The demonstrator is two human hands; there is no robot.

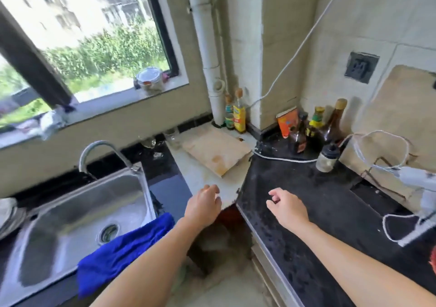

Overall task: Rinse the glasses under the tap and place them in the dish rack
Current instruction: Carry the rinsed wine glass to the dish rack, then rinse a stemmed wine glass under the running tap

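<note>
Two bare forearms enter from the lower edge. The left hand (pixel 204 206) hangs over the gap where the pale counter (pixel 200 176) meets the black counter (pixel 325 202). Its fingers are loosely curled and grip nothing. The right hand (pixel 286 208) hovers above the black counter, fingers likewise slack and apart from any object.

A blue cloth (pixel 122 245) drapes over the front right rim of the steel sink (pixel 70 214), just beside the left forearm. The curved tap (pixel 103 149) arches over the sink's back edge.

A clear glass (pixel 148 141) stands against the wall behind the sink's right corner. A second glass (pixel 172 137) stands just to its right, at the back of the pale counter; both are blurred. They are well apart from both hands.

A wooden board (pixel 215 152) lies flat beside the second glass. Sauce bottles (pixel 316 127) cluster in the far corner of the black counter. Stacked dishes (pixel 8 214) show at the left edge; what holds them cannot be told.
</note>
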